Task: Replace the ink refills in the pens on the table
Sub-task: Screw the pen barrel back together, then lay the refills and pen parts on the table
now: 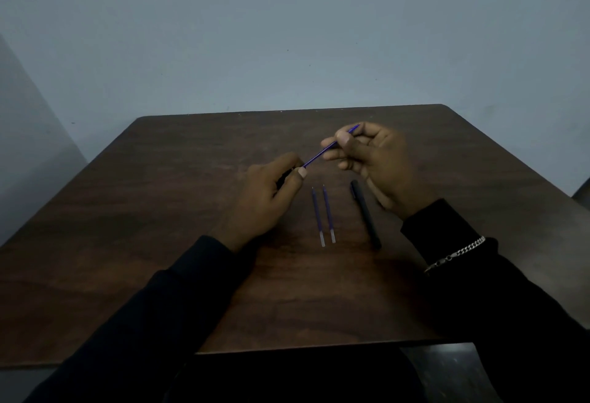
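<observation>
- Dark wooden table (191,198) stood against a pale wall.
- Right hand (373,160) pinched a thin blue ink refill (319,155), slanting down-left into the black pen barrel (284,177) gripped by the left hand (265,198).
- Two spare blue refills (323,214) lay between the hands.

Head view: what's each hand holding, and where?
Right hand pinches the blue refill near its far end; left hand grips a dark pen barrel at the refill's other end.

three refills (323,214), two pens (366,213)
</observation>
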{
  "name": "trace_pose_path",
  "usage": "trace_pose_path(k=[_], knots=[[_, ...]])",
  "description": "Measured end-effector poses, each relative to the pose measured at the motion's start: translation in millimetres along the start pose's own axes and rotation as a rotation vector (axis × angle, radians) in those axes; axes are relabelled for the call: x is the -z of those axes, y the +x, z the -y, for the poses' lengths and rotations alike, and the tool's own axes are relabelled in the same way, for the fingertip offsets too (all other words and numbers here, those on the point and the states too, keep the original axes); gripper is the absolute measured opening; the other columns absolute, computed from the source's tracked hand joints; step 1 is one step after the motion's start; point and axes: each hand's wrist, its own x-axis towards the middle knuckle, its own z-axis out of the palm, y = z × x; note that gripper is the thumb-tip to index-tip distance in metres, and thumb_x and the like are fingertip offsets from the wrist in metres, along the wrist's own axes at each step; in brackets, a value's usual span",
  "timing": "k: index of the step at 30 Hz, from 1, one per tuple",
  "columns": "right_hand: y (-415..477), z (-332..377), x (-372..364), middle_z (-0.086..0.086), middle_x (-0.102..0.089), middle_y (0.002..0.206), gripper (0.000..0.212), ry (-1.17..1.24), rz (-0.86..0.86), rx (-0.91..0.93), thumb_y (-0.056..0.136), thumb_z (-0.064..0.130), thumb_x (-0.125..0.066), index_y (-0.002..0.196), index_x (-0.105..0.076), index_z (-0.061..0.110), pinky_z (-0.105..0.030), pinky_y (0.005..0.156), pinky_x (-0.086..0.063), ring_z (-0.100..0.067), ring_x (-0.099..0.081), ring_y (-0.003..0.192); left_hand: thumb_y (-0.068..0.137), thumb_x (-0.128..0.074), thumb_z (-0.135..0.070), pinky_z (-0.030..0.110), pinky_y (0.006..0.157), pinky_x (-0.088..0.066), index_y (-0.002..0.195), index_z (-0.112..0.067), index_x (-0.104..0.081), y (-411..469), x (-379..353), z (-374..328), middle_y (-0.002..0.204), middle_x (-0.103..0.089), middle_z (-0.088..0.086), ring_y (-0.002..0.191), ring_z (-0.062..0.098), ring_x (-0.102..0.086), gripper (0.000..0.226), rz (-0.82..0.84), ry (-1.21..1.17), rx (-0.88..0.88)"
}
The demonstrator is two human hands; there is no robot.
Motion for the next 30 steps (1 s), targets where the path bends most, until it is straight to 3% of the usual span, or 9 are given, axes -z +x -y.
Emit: trace_pose_path(k=[3, 9, 14, 17, 22, 24, 26, 28, 30], knots=[[1.6, 0.7, 5.8, -0.010, -0.079, 0.094, 0.008, 0.045, -0.081, 0.002, 0.103, 0.011, -0.057, 0.099, -0.063, 0.010, -0.023, 0.063, -0.056, -0.019, -0.076, 0.078, 0.107, -0.056, -0.016, 0.031, 0.055, -0.037, 0.085, -0.019, -0.062, 0.9, 5.7, 5.8, 0.064, -0.055, 0.003, 0.057, 0.017, -0.052, 0.023, -0.023, -0.023, 0.014], [7.0, 0.8, 6.7, -0.006, -0.078, 0.084, 0.015, -0.097, -0.137, -0.061, 0.102, 0.012, -0.060, 0.115, -0.063, 0.006, -0.021, 0.055, -0.053, -0.012, -0.070, 0.063, 0.105, -0.053, -0.013, 0.032, 0.058, -0.039, 0.081, -0.007, -0.063, 5.5, 26.3, 24.3, 0.065, -0.056, 0.005, 0.061, 0.023, -0.056, 0.027, -0.184, -0.070, 0.098], [16.7, 4.5, -20.2, -0.015, -0.078, 0.079, 0.015, -0.375, 0.003, -0.229, 0.092, 0.007, -0.072, 0.104, -0.066, 0.000, -0.023, 0.053, -0.057, -0.017, -0.069, 0.059, 0.106, -0.048, -0.013, 0.035, 0.057, -0.038, 0.083, 0.000, -0.060, 4.0, 30.7, 32.3, 0.064, -0.055, 0.012, 0.062, 0.030, -0.054, 0.029, -0.273, -0.087, 0.146], [26.6, 3.1, -48.1, -0.014, -0.077, 0.080, 0.015, -0.600, 0.102, -0.306, 0.088, 0.005, -0.077, 0.097, -0.072, -0.006, -0.019, 0.052, -0.056, -0.009, -0.069, 0.054, 0.105, -0.047, -0.016, 0.043, 0.059, -0.042, 0.083, 0.000, -0.060, 4.8, 30.6, 34.9, 0.066, -0.055, 0.014, 0.064, 0.031, -0.054, 0.031, -0.296, -0.069, 0.147], [46.1, -10.2, -98.3, -0.007, -0.073, 0.083, 0.012, -0.889, 0.198, -0.358, 0.088, 0.009, -0.077, 0.088, -0.066, 0.004, -0.015, 0.044, -0.050, -0.007, -0.066, 0.058, 0.105, -0.045, -0.020, 0.046, 0.058, -0.041, 0.083, -0.001, -0.059, 5.5, 34.3, 42.9, 0.066, -0.053, 0.015, 0.064, 0.033, -0.052, 0.033, -0.364, -0.069, 0.188], [50.7, -16.3, -112.8, -0.005, -0.068, 0.079, 0.022, -1.016, 0.201, -0.318, 0.088, 0.010, -0.077, 0.078, -0.058, 0.010, -0.019, 0.047, -0.050, -0.011, -0.065, 0.063, 0.105, -0.045, -0.020, 0.045, 0.057, -0.040, 0.082, -0.001, -0.058, 5.1, 35.9, 44.2, 0.066, -0.053, 0.015, 0.064, 0.033, -0.052, 0.032, -0.385, -0.061, 0.198], [53.1, -24.9, -122.7, -0.008, -0.065, 0.082, 0.022, -1.037, 0.191, -0.313, 0.088, 0.005, -0.075, 0.085, -0.054, 0.008, -0.028, 0.055, -0.059, -0.019, -0.071, 0.068, 0.106, -0.045, -0.018, 0.043, 0.057, -0.040, 0.083, -0.001, -0.057, 4.7, 36.7, 44.7, 0.067, -0.053, 0.015, 0.064, 0.032, -0.052, 0.031, -0.395, -0.055, 0.200], [54.2, -32.4, -128.5, -0.014, -0.069, 0.091, 0.021, -1.018, 0.203, -0.340, 0.090, 0.001, -0.072, 0.087, -0.052, 0.007, -0.039, 0.065, -0.065, -0.025, -0.076, 0.072, 0.106, -0.045, -0.018, 0.040, 0.056, -0.038, 0.084, 0.000, -0.057, 5.0, 36.6, 45.3, 0.068, -0.053, 0.015, 0.064, 0.031, -0.052, 0.031, -0.399, -0.057, 0.199], [54.4, -36.3, -129.8, -0.017, -0.075, 0.097, 0.021, -1.014, 0.213, -0.354, 0.093, 0.001, -0.070, 0.081, -0.054, 0.007, -0.039, 0.067, -0.066, -0.022, -0.076, 0.067, 0.106, -0.045, -0.017, 0.041, 0.055, -0.038, 0.083, 0.000, -0.057, 5.7, 36.4, 45.6, 0.067, -0.053, 0.015, 0.063, 0.029, -0.051, 0.031, -0.399, -0.061, 0.198]])
